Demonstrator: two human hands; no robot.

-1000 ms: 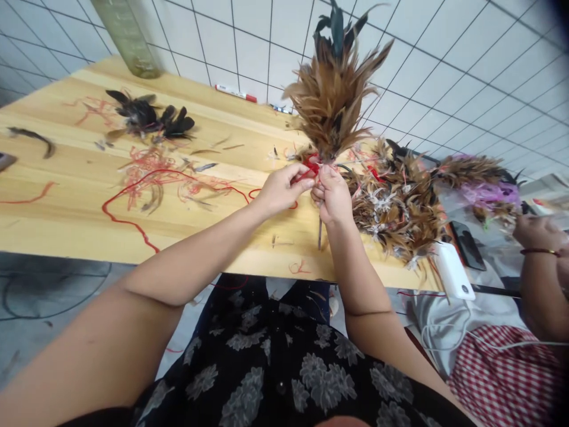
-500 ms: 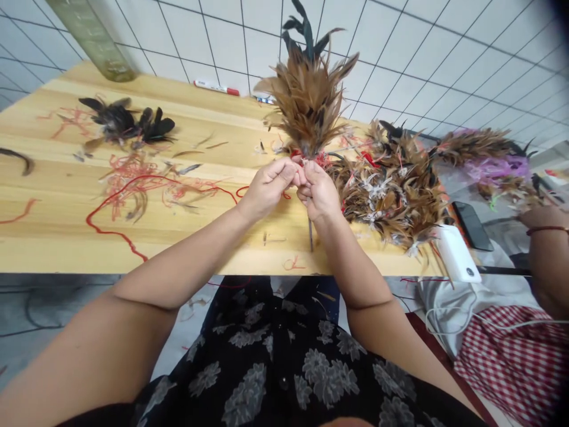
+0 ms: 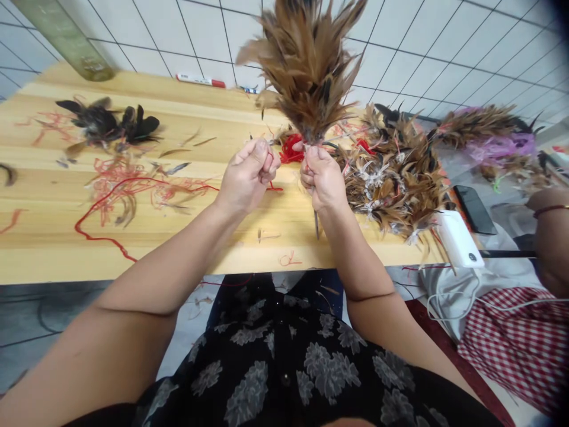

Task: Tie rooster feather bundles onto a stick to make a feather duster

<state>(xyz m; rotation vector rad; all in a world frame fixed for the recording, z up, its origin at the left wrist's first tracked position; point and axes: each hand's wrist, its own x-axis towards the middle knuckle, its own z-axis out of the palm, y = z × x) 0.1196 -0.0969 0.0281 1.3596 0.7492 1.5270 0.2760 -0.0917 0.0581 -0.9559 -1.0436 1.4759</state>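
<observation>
My right hand (image 3: 323,175) is closed round the base of a feather duster (image 3: 311,77), where its brown feathers meet a thin dark stick (image 3: 317,225). The feathers stand upright above the fist and the stick pokes out below. To the left, my left hand (image 3: 251,172) is closed in a fist with red string (image 3: 275,188) in its fingers. That string trails left across the table as a long red strand (image 3: 102,201). Just behind the gap between my hands lies a bundle of red string (image 3: 291,148).
A heap of brown feather bunches (image 3: 391,184) lies right of my hands. Beyond it are a white device (image 3: 457,240) with a cable, a black phone (image 3: 475,209) and another person's arm (image 3: 551,237). Dark feathers (image 3: 106,121), a marker (image 3: 200,80) and a greenish container (image 3: 66,41) are at the left.
My hands have moved apart, the left one drawing leftward with the red string. The feather duster has risen higher and closer in view, with my right hand now round its base.
</observation>
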